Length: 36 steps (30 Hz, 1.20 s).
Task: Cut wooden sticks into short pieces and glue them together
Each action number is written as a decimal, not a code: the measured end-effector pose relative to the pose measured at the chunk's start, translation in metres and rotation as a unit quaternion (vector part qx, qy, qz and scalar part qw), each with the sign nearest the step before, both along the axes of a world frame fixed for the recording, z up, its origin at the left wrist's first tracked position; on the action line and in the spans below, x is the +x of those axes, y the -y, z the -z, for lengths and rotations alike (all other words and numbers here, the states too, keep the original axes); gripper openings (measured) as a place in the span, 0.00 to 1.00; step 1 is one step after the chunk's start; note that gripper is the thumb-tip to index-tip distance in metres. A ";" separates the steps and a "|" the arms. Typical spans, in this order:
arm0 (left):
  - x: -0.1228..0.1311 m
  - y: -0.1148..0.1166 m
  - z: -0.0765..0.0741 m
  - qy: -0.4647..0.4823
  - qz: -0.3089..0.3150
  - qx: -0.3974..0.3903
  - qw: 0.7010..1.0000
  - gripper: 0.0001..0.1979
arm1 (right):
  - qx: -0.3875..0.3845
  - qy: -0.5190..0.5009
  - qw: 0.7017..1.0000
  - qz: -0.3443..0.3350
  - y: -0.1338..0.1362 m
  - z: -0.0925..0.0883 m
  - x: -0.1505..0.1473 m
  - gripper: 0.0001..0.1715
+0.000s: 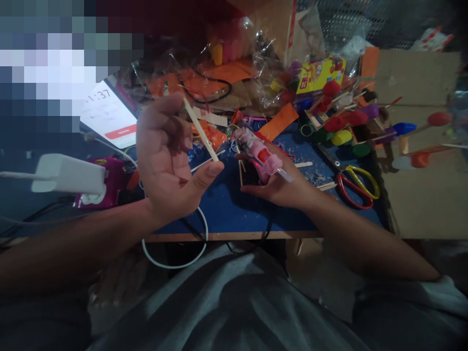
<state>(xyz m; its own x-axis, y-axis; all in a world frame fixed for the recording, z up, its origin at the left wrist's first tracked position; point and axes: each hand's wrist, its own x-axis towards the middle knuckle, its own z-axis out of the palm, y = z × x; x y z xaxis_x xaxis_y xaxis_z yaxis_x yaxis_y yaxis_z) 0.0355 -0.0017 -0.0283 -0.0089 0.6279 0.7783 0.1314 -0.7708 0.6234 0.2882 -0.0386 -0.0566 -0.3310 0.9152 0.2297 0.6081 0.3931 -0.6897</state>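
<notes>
My left hand point(166, 156) is raised over the table's left part, pinching a thin flat wooden stick point(201, 130) lengthwise between thumb and forefinger. The stick slants, its upper end at the forefinger and its lower end at the thumb. In my right hand point(283, 189) is a pink hot glue gun point(261, 155), its nozzle pointing away from me. A clear glue stick point(285, 175) pokes out of its back end. My fingers around its handle are partly hidden. Stringy greyish bits cling to the gun's front.
Scissors point(351, 183) with red and yellow handles lie right of my right hand. Several coloured balloon-like pieces on sticks point(341, 137) cluster on the right by cardboard point(420, 146). A white charger point(69, 174), cables and a lit phone point(111, 114) are at left. Orange paper point(280, 122) lies behind.
</notes>
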 end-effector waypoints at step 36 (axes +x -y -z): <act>0.002 -0.004 0.010 0.027 0.061 0.025 0.997 0.40 | 0.090 0.097 0.991 0.029 -0.001 -0.002 -0.017 0.31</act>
